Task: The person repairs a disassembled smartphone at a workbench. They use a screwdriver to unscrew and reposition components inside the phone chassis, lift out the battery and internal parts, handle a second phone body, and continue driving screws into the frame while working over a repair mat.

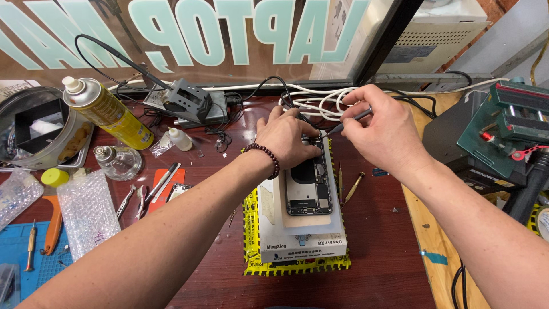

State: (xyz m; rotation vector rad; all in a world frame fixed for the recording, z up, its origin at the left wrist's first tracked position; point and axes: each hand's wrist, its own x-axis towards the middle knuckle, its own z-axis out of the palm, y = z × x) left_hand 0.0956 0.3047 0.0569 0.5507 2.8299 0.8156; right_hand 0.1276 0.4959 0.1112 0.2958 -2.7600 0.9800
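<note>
The left hand [289, 137] pins the opened phone [309, 182] (on the white box [303, 243], centre). The right hand [382, 133] pinches a screwdriver [350, 122], tip seemingly at the far end; slipping could gouge parts.

Glossy wood table [389, 269]; metal spray can [108, 111].

Two bare forearms are seen, with no sleeves reaching into view. A bracelet of small, round, dark reddish-brown beads [267, 155] is worn on the wrist of the left hand [289, 137]. Short, trimmed nails are seen on the fingers of the right hand [382, 133].
</note>
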